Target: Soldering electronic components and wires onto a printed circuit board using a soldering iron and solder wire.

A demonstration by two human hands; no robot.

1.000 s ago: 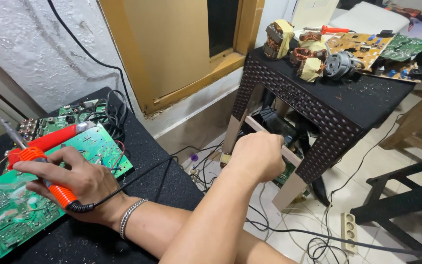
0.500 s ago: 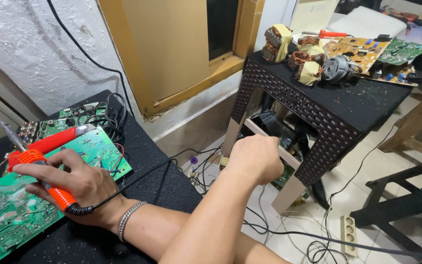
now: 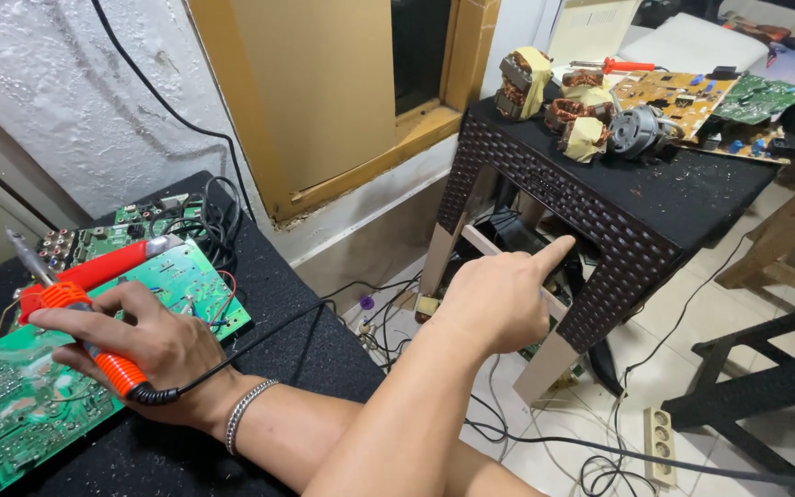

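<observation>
- On the black bench, our right hand [image 3: 140, 345] wraps closed around the orange soldering iron [image 3: 75, 308], tip above the green circuit board [image 3: 20, 414].
- Left hand [image 3: 499, 304] empty, forefinger pointing under the dark wicker table [image 3: 600, 212], other fingers curled.
- Best keep the hot tip off the cord [image 3: 259, 336].
</observation>
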